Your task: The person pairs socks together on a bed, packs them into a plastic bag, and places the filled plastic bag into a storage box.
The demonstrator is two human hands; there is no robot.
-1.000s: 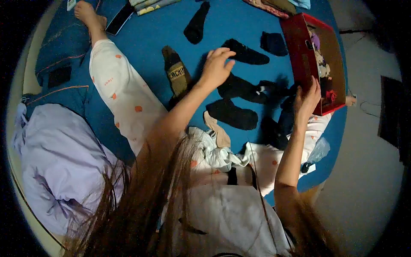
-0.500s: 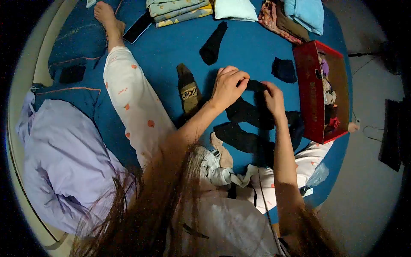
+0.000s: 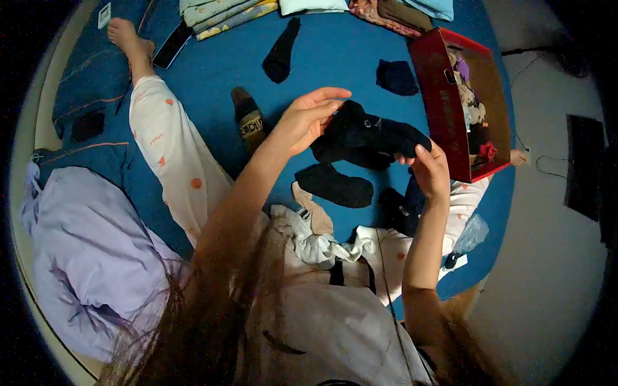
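Note:
A black sock (image 3: 376, 128) with a small pale mark is stretched between my two hands above the bed. My left hand (image 3: 309, 119) holds its left end at the thumb side, with some fingers stretched out. At the other end, my right hand (image 3: 430, 168) pinches the sock between thumb and fingers. Just below lie another black sock (image 3: 335, 185) and dark socks (image 3: 402, 209) near my right forearm. An olive-brown sock (image 3: 248, 122) with lettering lies left of my left hand. Farther off are a long black sock (image 3: 281, 51) and a folded dark bundle (image 3: 396, 77).
On the right stands a red box (image 3: 444, 103) with mixed cloth items inside. Folded fabrics (image 3: 225, 16) and a phone (image 3: 172, 45) lie at the back. Pale crumpled socks (image 3: 309, 235) rest near my lap. Lilac cloth (image 3: 96, 251) is at the left.
The black sock has been raised from the pile and spread between my hands. My hands have moved apart, and the whole view has shifted slightly.

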